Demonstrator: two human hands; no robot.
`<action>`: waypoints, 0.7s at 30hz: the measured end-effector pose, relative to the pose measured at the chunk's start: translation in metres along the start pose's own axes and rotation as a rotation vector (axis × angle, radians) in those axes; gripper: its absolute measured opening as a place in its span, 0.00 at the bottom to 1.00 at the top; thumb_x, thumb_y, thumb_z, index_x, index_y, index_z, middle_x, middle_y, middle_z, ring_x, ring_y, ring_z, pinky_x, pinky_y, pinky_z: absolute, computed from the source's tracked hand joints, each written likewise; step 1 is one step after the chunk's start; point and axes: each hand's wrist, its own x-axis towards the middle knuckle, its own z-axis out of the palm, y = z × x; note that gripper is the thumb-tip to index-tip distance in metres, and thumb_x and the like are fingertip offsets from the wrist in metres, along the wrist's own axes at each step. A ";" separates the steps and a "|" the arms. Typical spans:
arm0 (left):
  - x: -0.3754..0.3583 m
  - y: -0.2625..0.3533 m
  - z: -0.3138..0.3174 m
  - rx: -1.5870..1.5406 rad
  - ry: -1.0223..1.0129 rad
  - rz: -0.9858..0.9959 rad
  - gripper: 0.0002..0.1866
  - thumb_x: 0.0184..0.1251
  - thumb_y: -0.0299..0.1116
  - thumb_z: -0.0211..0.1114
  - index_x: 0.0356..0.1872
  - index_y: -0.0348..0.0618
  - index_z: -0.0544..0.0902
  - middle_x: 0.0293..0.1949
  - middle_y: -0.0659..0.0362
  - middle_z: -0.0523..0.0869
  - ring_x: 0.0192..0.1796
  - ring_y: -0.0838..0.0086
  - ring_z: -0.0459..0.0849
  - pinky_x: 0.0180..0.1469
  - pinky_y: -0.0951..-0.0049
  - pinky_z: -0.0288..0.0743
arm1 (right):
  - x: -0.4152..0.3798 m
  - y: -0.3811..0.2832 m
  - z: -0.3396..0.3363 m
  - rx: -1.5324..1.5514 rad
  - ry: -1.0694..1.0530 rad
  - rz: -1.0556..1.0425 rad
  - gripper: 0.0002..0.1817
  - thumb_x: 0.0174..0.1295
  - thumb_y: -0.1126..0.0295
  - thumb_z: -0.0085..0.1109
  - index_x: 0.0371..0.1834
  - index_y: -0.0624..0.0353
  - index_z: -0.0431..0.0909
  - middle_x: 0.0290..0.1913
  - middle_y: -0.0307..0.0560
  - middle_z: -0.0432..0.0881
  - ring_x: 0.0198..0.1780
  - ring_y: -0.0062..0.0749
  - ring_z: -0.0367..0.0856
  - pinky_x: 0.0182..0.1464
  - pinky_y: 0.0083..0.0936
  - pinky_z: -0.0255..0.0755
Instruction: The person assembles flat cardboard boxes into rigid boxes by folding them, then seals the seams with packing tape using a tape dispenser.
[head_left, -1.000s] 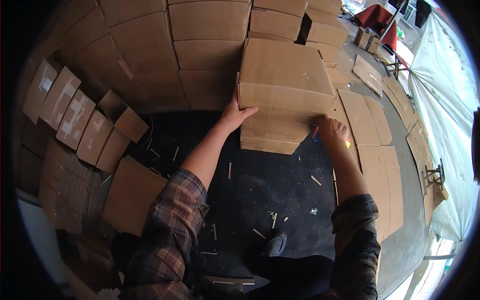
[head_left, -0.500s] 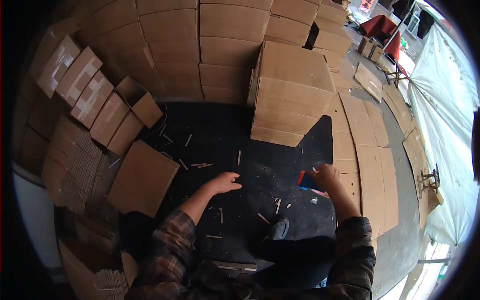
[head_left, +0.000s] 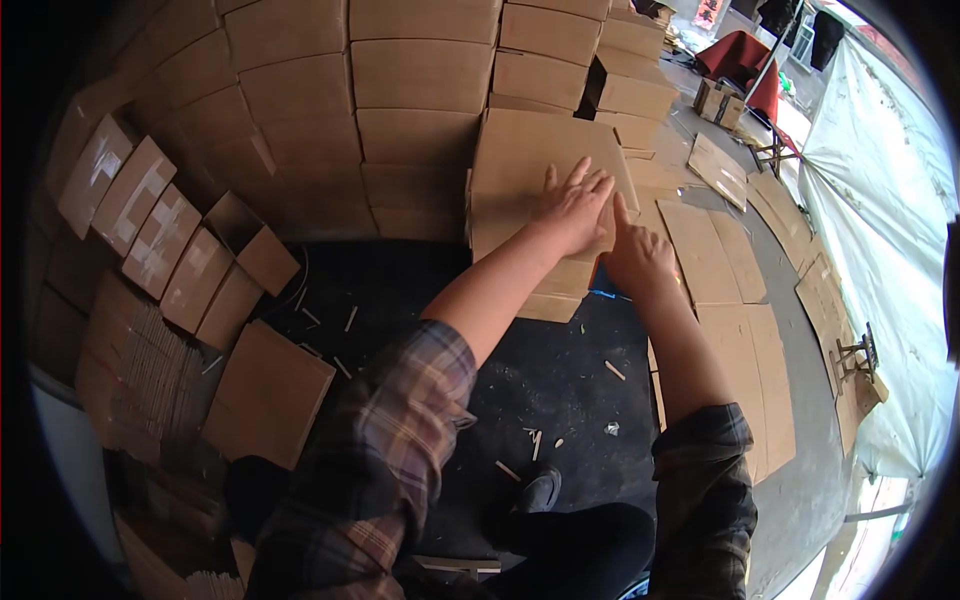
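Observation:
A large stack of cardboard (head_left: 540, 140) stands in the upper middle of the head view. My left hand (head_left: 577, 212) lies on its top with the fingers spread, holding nothing. Beside it, at the stack's right edge, my right hand (head_left: 641, 257) points its index finger at the cardboard, the other fingers curled. A blue, partly orange item (head_left: 602, 280) shows just under my right hand, mostly hidden by it. The two hands are close together.
Boxes (head_left: 415, 75) are piled along the back. Taped cartons (head_left: 163, 240) and an open box (head_left: 240, 230) stand at left, near a leaning cardboard sheet (head_left: 268, 394). Wooden strips (head_left: 536, 445) lie on the black floor mat (head_left: 500, 400). Flattened cardboard (head_left: 735, 330) covers the floor at right.
Both hands have moved forward to the cardboard stack, and my left hand now rests on top. The blue item has gone with my right hand. The view has shifted slightly.

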 end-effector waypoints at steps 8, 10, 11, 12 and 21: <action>0.033 -0.009 0.036 0.178 -0.069 -0.096 0.37 0.47 0.49 0.76 0.57 0.41 0.74 0.56 0.59 0.79 0.60 0.68 0.74 0.62 0.67 0.65 | 0.028 0.014 0.018 0.011 -0.037 -0.038 0.43 0.56 0.63 0.58 0.77 0.37 0.50 0.47 0.57 0.84 0.51 0.53 0.83 0.54 0.44 0.74; 0.039 -0.004 0.028 0.244 -0.165 -0.165 0.40 0.46 0.54 0.75 0.58 0.41 0.74 0.57 0.57 0.78 0.61 0.68 0.73 0.63 0.67 0.64 | 0.029 0.013 0.015 0.010 -0.011 -0.059 0.43 0.57 0.64 0.57 0.77 0.37 0.49 0.46 0.57 0.85 0.51 0.53 0.83 0.54 0.44 0.74; 0.038 -0.003 0.024 0.294 -0.209 -0.167 0.45 0.45 0.57 0.75 0.61 0.38 0.72 0.62 0.53 0.76 0.64 0.67 0.71 0.65 0.68 0.61 | 0.031 0.011 0.016 0.011 -0.010 -0.070 0.43 0.57 0.64 0.57 0.77 0.37 0.49 0.46 0.57 0.85 0.51 0.53 0.83 0.54 0.44 0.74; 0.035 -0.004 0.028 0.295 -0.209 -0.176 0.45 0.45 0.57 0.75 0.61 0.38 0.72 0.62 0.53 0.76 0.64 0.67 0.71 0.65 0.68 0.61 | 0.031 0.009 0.018 -0.008 -0.012 -0.062 0.42 0.58 0.63 0.57 0.77 0.38 0.49 0.46 0.57 0.84 0.51 0.53 0.83 0.53 0.45 0.74; -0.130 -0.056 -0.021 0.061 0.117 0.052 0.37 0.53 0.38 0.73 0.67 0.49 0.71 0.72 0.57 0.64 0.77 0.58 0.51 0.74 0.45 0.44 | 0.000 0.017 0.020 0.006 0.068 -0.045 0.42 0.59 0.56 0.61 0.77 0.31 0.52 0.47 0.58 0.84 0.48 0.54 0.83 0.49 0.48 0.75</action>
